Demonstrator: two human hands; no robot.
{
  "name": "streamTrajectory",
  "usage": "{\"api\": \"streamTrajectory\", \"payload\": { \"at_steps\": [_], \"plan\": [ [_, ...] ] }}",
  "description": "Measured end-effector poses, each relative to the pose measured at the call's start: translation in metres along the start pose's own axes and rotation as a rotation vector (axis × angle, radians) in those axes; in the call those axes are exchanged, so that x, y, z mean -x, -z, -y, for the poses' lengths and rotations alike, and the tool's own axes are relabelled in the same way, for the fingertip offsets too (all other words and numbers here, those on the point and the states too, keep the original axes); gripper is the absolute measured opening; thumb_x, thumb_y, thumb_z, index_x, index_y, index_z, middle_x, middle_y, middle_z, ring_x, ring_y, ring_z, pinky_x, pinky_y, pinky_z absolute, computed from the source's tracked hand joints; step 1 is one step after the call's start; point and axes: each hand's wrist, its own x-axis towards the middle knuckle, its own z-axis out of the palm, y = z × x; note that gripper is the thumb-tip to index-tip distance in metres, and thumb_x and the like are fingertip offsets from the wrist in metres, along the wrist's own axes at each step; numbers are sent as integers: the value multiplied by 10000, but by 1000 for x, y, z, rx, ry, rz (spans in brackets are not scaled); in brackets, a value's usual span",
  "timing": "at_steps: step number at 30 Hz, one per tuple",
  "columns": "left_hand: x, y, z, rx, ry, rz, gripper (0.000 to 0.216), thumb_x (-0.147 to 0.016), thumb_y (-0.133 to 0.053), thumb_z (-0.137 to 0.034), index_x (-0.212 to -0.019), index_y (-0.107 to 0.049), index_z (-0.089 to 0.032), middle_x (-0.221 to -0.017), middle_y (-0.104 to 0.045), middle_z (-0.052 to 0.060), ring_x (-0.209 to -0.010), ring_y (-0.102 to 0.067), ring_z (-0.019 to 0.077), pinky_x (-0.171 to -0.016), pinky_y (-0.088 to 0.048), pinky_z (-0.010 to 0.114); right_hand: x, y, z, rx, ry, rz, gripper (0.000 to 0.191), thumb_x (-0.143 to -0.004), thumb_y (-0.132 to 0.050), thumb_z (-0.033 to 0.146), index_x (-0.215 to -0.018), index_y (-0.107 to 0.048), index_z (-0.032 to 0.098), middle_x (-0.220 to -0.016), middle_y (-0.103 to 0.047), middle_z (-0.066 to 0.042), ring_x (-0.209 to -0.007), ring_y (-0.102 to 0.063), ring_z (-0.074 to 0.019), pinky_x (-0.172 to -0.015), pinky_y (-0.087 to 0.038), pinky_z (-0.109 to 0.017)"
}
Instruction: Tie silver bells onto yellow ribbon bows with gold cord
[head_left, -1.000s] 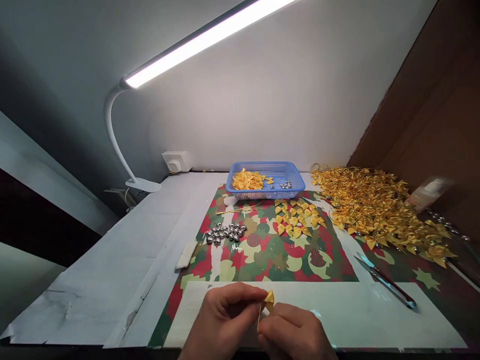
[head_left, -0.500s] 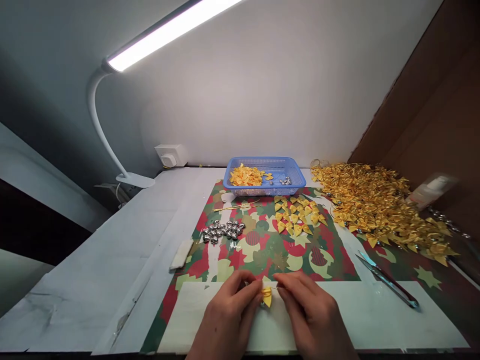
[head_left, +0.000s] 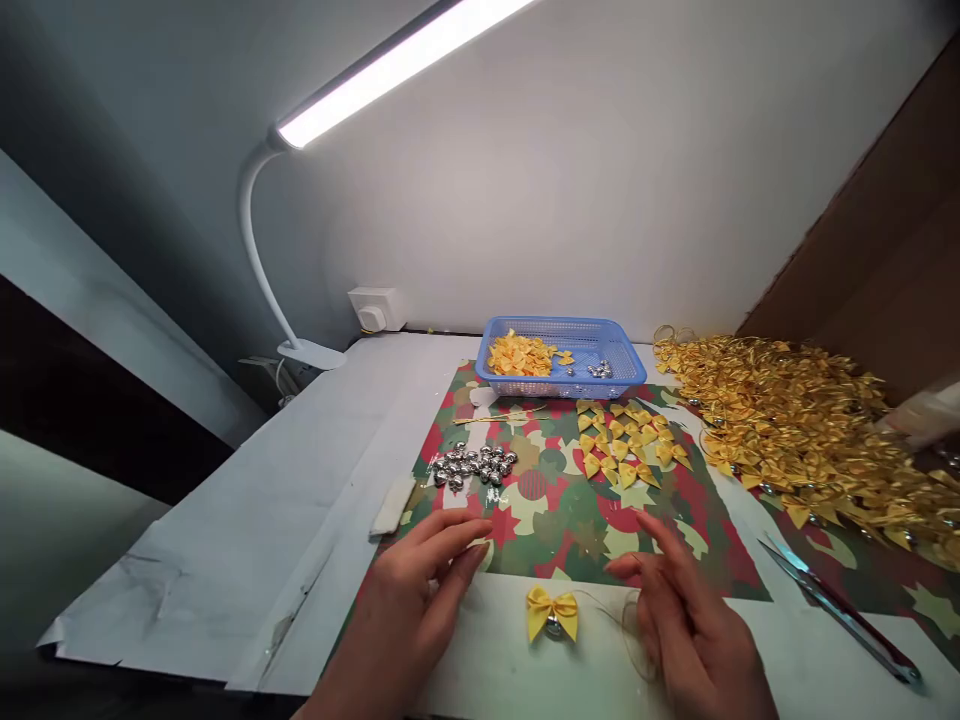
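On the white paper (head_left: 487, 660) between my hands lies a yellow ribbon bow (head_left: 538, 608) with a small silver bell (head_left: 553, 627) at its centre. A thin gold cord (head_left: 609, 612) runs from the bow to the right and curls beside my right hand. My left hand (head_left: 412, 590) hovers left of the bow, thumb and fingers apart, holding nothing. To the right of the bow, my right hand (head_left: 686, 615) has its index finger stretched out and the thumb apart. Part of the cord is hidden behind that hand's fingers.
Silver bells (head_left: 472, 465) and yellow bows (head_left: 622, 440) lie on the patterned sheet (head_left: 570, 535). Behind them stands a blue basket (head_left: 562, 385). A heap of gold bows (head_left: 810, 420) and a slim two-armed cutting tool (head_left: 847, 612) lie right; a lamp (head_left: 262, 250) stands left.
Both hands have let go of the bow and moved apart. The bow now lies flat with its bell showing. The whole view has shifted, so things appear farther right.
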Motion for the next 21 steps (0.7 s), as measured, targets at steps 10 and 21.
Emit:
{"api": "streamTrajectory", "payload": {
  "at_steps": [10, 21],
  "plan": [
    [-52, 10, -41, 40, -76, -121, 244, -899, -602, -356, -976, -787, -216, -978, -792, 54, -865, -731, 231, -661, -567, 279, -1, 9, 6, -30, -11, 26, 360, -944, -504, 547, -830, -644, 235, -535, -536, 48, -484, -492, -106, -506, -396, -186],
    [-105, 17, -43, -162, -61, -96, 279, -935, -526, -321, -990, -770, -198, -972, -796, 55, -845, -726, 242, -770, -554, 328, -2, 3, -1, -57, -61, 16, 420, -964, -405, 609, -876, -589, 242, -535, -562, 56, -472, -500, -116, -521, -390, -196]
  ]
}}
